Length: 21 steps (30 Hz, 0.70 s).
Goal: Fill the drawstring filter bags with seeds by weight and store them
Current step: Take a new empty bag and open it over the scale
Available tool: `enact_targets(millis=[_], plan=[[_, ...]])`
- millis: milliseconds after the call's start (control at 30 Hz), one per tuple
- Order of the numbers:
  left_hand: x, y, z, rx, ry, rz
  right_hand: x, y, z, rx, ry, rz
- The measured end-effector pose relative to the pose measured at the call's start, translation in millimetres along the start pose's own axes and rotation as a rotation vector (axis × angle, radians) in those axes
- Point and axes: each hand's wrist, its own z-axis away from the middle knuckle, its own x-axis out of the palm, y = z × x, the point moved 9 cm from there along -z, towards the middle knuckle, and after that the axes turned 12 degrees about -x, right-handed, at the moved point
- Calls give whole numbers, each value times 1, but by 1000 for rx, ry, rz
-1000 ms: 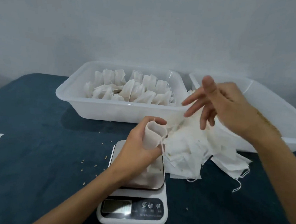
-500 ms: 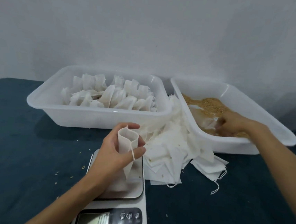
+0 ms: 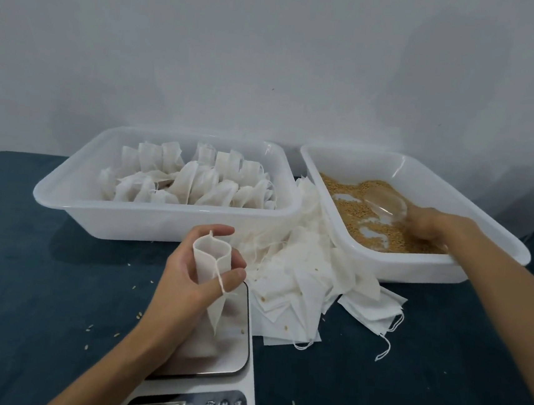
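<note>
Holding an empty filter bag point(image 3: 212, 270) mouth-up above the scale point(image 3: 212, 353), the left hand point(image 3: 186, 279) pinches it. The right hand point(image 3: 433, 223) grips a clear scoop point(image 3: 386, 205) among the seeds point(image 3: 356, 211) in the right tray point(image 3: 488, 256). Filled bags point(image 3: 189, 181) sit in the left tray point(image 3: 159, 221).

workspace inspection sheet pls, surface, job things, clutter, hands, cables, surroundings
surface: dark blue cloth table, stray seeds scattered on it
job's things: open filter bag over the scale; left tub holds filled bags; right tub holds seeds and a clear scoop
clutter: loose pile of empty bags between the tubs
hands: left hand holds the bag mouth open; right hand in the seed tub at the scoop, blurred
cables: nothing seen
surroundings: plain pale wall
</note>
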Motion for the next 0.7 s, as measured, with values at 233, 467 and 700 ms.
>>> enact_targets(millis=[233,467,700], plan=[[0,1,0,-4,0,-3,13,-52,3,-251,-126,130],[-2,4,1,-10,24,-6,15,-76,31,-354,-187,268],[-2,6,1,-16,38,-10,10,-79,51,-418,-216,163]])
